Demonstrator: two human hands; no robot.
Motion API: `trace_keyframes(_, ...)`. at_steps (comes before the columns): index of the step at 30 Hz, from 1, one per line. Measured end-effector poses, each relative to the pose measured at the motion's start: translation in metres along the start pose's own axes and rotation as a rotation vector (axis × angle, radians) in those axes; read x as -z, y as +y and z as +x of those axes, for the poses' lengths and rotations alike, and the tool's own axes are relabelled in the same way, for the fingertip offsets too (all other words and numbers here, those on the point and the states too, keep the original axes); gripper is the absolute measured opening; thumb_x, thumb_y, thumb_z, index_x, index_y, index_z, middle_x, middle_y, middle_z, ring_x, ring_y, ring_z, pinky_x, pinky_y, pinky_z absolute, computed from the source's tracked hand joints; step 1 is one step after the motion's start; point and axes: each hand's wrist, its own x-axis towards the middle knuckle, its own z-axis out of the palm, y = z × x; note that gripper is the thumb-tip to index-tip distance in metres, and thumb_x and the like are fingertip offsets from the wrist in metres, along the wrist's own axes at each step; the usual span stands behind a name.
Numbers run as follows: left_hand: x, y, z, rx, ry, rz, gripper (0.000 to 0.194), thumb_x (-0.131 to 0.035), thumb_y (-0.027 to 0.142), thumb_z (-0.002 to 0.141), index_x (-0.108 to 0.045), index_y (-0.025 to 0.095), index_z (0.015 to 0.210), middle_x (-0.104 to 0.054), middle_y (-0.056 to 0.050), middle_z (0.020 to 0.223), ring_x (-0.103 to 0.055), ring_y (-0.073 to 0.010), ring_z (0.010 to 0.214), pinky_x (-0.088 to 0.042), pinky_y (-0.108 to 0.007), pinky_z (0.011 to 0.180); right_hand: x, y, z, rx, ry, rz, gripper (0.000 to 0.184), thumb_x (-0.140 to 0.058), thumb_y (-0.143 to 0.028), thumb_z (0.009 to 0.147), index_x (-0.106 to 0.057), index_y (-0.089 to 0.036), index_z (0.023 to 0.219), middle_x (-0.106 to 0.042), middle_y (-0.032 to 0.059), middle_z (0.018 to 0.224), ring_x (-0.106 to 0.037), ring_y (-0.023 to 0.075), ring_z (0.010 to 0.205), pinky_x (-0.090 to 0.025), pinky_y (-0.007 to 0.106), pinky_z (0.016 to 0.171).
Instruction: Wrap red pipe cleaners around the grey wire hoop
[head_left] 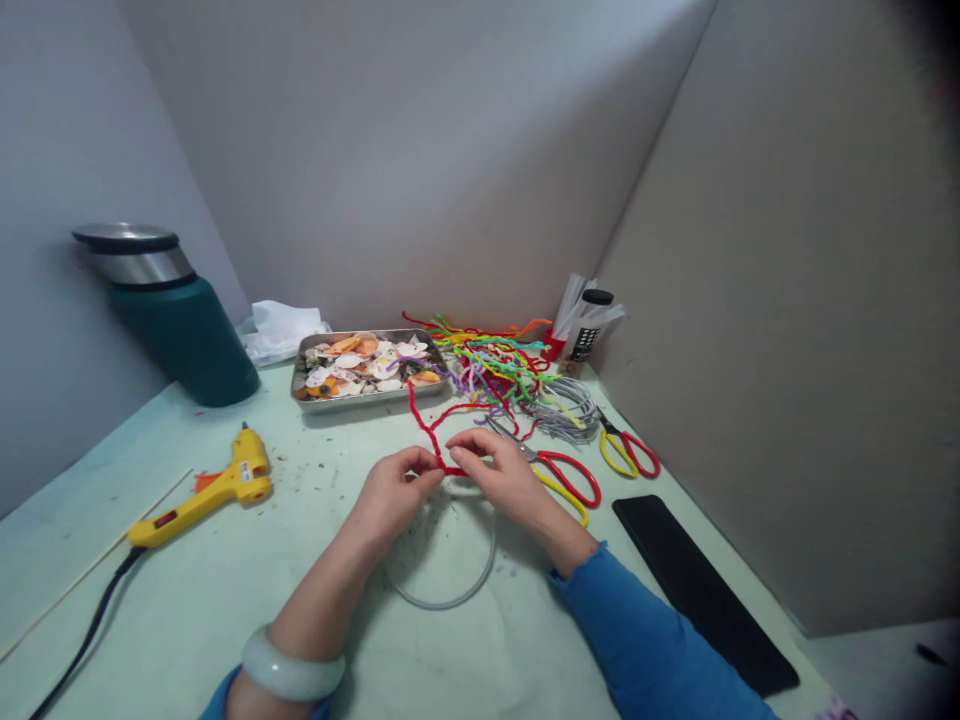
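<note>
A fuzzy red pipe cleaner (422, 421) runs up from between my hands, with one branch leading off to the right. My left hand (399, 492) pinches it near its lower end. The fingers of my right hand (496, 472) are closed on the same pipe cleaner just to the right. Below both hands hangs or lies a grey wire ring (448, 604); its upper part is hidden by my fingers, and I cannot tell how it joins the red strand. Scissors with red and yellow handles (571, 478) lie right beside my right hand.
A yellow glue gun (202, 500) with a black cord lies left. Behind are a green bottle (184, 335), a metal tray (367, 403) of shells, colourful pipe cleaners (499, 355) and coiled grey wire (571, 412). More scissors (630, 450) and a black strip (697, 590) lie right.
</note>
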Motion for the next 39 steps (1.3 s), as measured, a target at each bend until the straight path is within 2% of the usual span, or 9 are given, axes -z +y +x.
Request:
trace_keyframes(6, -0.003, -0.007, 0.001, -0.059, -0.043, 0.136, 0.022, -0.057, 0.033, 0.068, -0.067, 0.015, 0.074, -0.063, -0.002, 0.068, -0.052, -0.0156, 0.063, -0.037, -0.024, 0.060, -0.002, 0.001, 0.000, 0.100, -0.013, -0.058, 0.005, -0.059, -0.019, 0.079, -0.063, -0.017, 0.079, -0.061, 0.0014, 0.081, -0.055, 0.0130, 0.078, -0.041, 0.024, 0.072)
trace_keyframes(9, -0.003, -0.010, 0.002, -0.029, -0.044, 0.169, 0.027, -0.055, 0.035, 0.070, -0.070, 0.015, 0.080, -0.066, -0.004, 0.071, -0.054, -0.0164, 0.063, -0.036, -0.024, 0.059, -0.002, 0.002, 0.000, 0.075, 0.007, -0.058, 0.005, -0.057, -0.019, 0.079, -0.059, -0.016, 0.074, -0.059, -0.0001, 0.075, -0.053, 0.0125, 0.073, -0.040, 0.023, 0.068)
trace_keyframes(14, -0.002, -0.005, 0.000, -0.015, -0.024, 0.218, 0.027, -0.054, 0.035, 0.069, -0.071, 0.015, 0.076, -0.066, -0.004, 0.068, -0.053, -0.0170, 0.063, -0.035, -0.024, 0.057, -0.004, 0.002, 0.000, 0.055, -0.010, -0.043, 0.007, -0.054, -0.018, 0.079, -0.056, -0.017, 0.073, -0.057, -0.0016, 0.071, -0.052, 0.0120, 0.069, -0.039, 0.023, 0.065)
trace_keyframes(24, -0.001, -0.001, 0.000, -0.019, 0.008, 0.209, 0.025, -0.055, 0.034, 0.067, -0.071, 0.015, 0.072, -0.067, -0.005, 0.070, -0.055, -0.0194, 0.067, -0.037, -0.025, 0.062, -0.012, -0.006, -0.007, 0.206, 0.084, -0.267, 0.008, -0.058, -0.015, 0.080, -0.059, -0.018, 0.073, -0.062, 0.0011, 0.073, -0.054, 0.0153, 0.074, -0.035, 0.030, 0.076)
trace_keyframes(31, 0.003, -0.003, 0.002, -0.011, -0.013, 0.141, 0.024, -0.055, 0.031, 0.065, -0.070, 0.015, 0.073, -0.068, -0.006, 0.071, -0.057, -0.0223, 0.072, -0.038, -0.027, 0.064, -0.012, -0.008, -0.009, 0.294, 0.043, -0.341, 0.009, -0.059, -0.014, 0.080, -0.063, -0.020, 0.076, -0.064, 0.0024, 0.073, -0.052, 0.0177, 0.076, -0.032, 0.035, 0.081)
trace_keyframes(35, 0.002, -0.004, 0.003, 0.055, -0.027, -0.012, 0.019, -0.058, 0.028, 0.060, -0.067, 0.014, 0.068, -0.062, -0.003, 0.060, -0.051, -0.0165, 0.058, -0.032, -0.024, 0.054, -0.010, -0.006, -0.008, 0.339, 0.005, -0.340, 0.012, -0.057, -0.016, 0.083, -0.066, -0.023, 0.086, -0.065, 0.0027, 0.077, -0.051, 0.0189, 0.084, -0.032, 0.037, 0.083)
trace_keyframes(39, 0.002, 0.002, -0.001, 0.178, -0.036, -0.156, 0.020, -0.062, 0.029, 0.058, -0.064, 0.013, 0.070, -0.051, 0.003, 0.050, -0.037, -0.0086, 0.044, -0.024, -0.022, 0.045, -0.005, -0.008, -0.007, 0.368, -0.024, -0.292, 0.014, -0.061, -0.022, 0.081, -0.067, -0.025, 0.093, -0.062, 0.0057, 0.103, -0.049, 0.0217, 0.099, -0.033, 0.039, 0.088)
